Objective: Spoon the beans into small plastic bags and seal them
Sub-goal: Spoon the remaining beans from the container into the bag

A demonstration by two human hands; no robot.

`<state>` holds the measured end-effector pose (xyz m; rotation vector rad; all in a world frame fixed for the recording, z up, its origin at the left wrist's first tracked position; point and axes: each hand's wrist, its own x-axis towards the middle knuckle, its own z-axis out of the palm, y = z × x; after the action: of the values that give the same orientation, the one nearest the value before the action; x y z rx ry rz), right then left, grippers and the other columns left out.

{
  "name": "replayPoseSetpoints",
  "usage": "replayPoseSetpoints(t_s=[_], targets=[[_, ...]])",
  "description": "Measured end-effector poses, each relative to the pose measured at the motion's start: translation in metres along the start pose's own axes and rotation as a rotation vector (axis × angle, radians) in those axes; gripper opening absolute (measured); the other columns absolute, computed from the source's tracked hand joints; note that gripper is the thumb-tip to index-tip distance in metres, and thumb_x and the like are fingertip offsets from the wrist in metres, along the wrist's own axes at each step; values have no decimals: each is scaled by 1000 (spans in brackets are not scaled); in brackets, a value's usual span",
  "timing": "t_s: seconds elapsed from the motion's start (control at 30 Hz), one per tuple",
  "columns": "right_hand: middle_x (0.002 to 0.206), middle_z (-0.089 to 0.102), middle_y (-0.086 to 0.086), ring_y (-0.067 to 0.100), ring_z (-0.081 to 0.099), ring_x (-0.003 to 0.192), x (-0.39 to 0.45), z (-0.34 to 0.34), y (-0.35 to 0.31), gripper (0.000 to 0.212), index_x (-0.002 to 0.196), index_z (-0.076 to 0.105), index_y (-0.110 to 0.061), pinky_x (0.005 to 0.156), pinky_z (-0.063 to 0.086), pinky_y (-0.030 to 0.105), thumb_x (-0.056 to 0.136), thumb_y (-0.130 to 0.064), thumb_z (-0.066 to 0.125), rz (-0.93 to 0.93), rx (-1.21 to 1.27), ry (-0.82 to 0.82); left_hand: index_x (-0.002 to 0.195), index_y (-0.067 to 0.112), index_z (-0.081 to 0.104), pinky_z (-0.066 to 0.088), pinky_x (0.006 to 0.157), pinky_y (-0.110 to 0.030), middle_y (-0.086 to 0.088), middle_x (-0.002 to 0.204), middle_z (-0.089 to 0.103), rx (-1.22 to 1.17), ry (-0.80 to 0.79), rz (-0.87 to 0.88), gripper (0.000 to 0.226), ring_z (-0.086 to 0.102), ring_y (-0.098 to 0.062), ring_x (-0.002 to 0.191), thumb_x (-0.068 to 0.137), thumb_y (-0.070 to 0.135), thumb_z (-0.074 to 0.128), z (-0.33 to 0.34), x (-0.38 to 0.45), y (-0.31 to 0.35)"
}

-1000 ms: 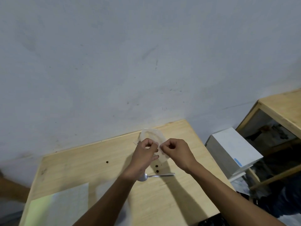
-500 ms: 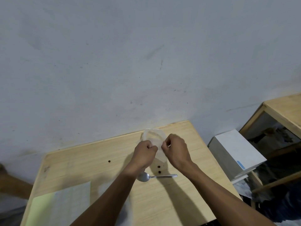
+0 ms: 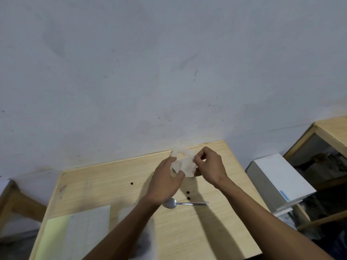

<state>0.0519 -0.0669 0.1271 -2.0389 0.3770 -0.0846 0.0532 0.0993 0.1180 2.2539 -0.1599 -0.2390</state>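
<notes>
Both hands hold a small clear plastic bag (image 3: 185, 165) above the far part of the wooden table (image 3: 97, 186). My left hand (image 3: 166, 180) grips its left side, fingers curled around it. My right hand (image 3: 210, 166) pinches its right edge between thumb and forefinger. I cannot tell what is inside the bag. A metal spoon (image 3: 180, 203) lies on the table below my left wrist, bowl to the left. Two dark beans (image 3: 187, 195) lie loose just above the spoon, and another bean (image 3: 131, 183) lies further left.
A sheet of clear bags over green paper (image 3: 75, 235) lies at the table's near left. A white box (image 3: 277, 181) stands off the table's right edge, with a wooden shelf (image 3: 330, 128) beyond it. A grey wall rises right behind the table.
My hands have shifted on the bag: the left hand has slid down and around its left side, the right hand has moved up to its right edge. The spoon and beans have not moved.
</notes>
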Motion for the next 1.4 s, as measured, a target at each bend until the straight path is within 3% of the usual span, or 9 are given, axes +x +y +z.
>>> replayPoseSetpoints(t_s=[0.23, 0.33, 0.47, 0.63, 0.77, 1.03, 1.17, 1.3, 1.4], targets=[[88, 66, 19, 28, 70, 53, 2, 8, -2, 9, 78, 47, -6, 61, 58, 48, 84, -10, 53, 137, 209, 44, 134, 31, 51, 43, 99, -35, 12, 134, 54, 296, 11, 175, 49, 51, -13, 120, 94, 58, 43, -5, -5, 5], [94, 69, 22, 33, 68, 54, 4, 4, 0, 12, 77, 45, -9, 75, 57, 58, 84, -5, 54, 224, 342, -27, 143, 35, 35, 42, 100, -35, 15, 136, 48, 376, 29, 273, 79, 44, -13, 126, 77, 74, 54, -4, -3, -10], [101, 68, 24, 30, 67, 52, -1, 5, -4, 14, 83, 46, -9, 76, 58, 48, 90, 2, 51, 263, 461, -139, 154, 26, 13, 39, 105, -32, 10, 146, 39, 316, 94, 152, 111, 37, -15, 135, 69, 69, 69, 8, -6, -18], [83, 63, 26, 29, 66, 53, -2, 4, 2, 16, 80, 47, -8, 60, 56, 38, 91, 2, 52, 247, 409, -164, 133, 36, 42, 45, 90, -30, 17, 124, 55, 343, 180, 173, 74, 52, -11, 115, 69, 66, 62, 12, -3, -24], [67, 64, 20, 19, 61, 49, -2, -1, 9, 12, 82, 51, -7, 51, 47, 29, 91, 1, 53, 205, 331, -191, 130, 35, 50, 43, 101, -34, 18, 131, 56, 374, 160, 178, 62, 50, -11, 121, 77, 63, 63, 9, -3, -30], [81, 69, 7, 18, 64, 64, -4, 3, 37, 18, 88, 63, -9, 57, 41, 26, 95, -24, 57, 209, 297, -234, 120, 27, 55, 40, 98, -37, 15, 118, 60, 336, 114, 89, 51, 55, -14, 109, 80, 56, 69, -5, 7, -41], [83, 70, 2, 18, 66, 74, -13, 18, 84, 12, 84, 70, -11, 73, 55, 38, 90, -19, 61, 66, -133, -265, 121, 23, 53, 43, 98, -39, 9, 118, 59, 272, 40, 34, 53, 55, -17, 110, 79, 49, 74, -18, 14, -61], [98, 64, -1, 19, 61, 92, -26, 37, 112, 18, 100, 70, -18, 72, 45, 30, 91, -27, 57, -101, -543, -401, 125, 23, 52, 49, 90, -35, 6, 114, 60, 175, -31, 1, 57, 57, -16, 102, 78, 44, 77, -27, 17, -75], [104, 62, 2, 25, 57, 96, -33, 48, 118, 22, 101, 69, -19, 71, 43, 32, 90, -24, 51, -288, -753, -375, 124, 20, 55, 50, 89, -34, 6, 113, 61, 194, -55, 18, 56, 57, -14, 100, 78, 44, 77, -30, 20, -83]])
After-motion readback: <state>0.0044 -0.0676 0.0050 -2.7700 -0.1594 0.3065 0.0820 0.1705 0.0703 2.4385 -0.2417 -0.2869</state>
